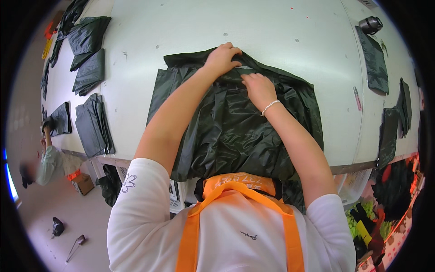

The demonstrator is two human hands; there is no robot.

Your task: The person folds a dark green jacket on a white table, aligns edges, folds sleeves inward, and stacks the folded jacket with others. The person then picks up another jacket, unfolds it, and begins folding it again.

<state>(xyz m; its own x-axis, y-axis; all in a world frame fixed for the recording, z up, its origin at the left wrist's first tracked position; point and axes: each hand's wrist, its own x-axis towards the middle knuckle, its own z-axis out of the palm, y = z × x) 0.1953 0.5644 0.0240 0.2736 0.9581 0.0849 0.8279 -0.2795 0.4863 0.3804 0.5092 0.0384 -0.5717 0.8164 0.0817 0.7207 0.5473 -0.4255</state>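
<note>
A shiny, dark green garment (231,122) lies spread and wrinkled on the white table in front of me, its near part hanging over the table edge by my body. My left hand (222,60) is at its far folded edge, fingers bent and closed on the fabric. Just nearer and to the right, my right hand (261,90) pinches the cloth between thumb and fingers. Between the two hands shows a small pale strip (244,67), too small to make out. A beaded bracelet (270,107) circles my right wrist.
Folded dark fabric stacks (94,124) lie along the table's left side, and more dark pieces (372,61) at the right. A red-handled tool (357,98) and a dark metal flask (370,25) are also right. Another person (50,163) works at far left. White crates (353,186) stand below the edge.
</note>
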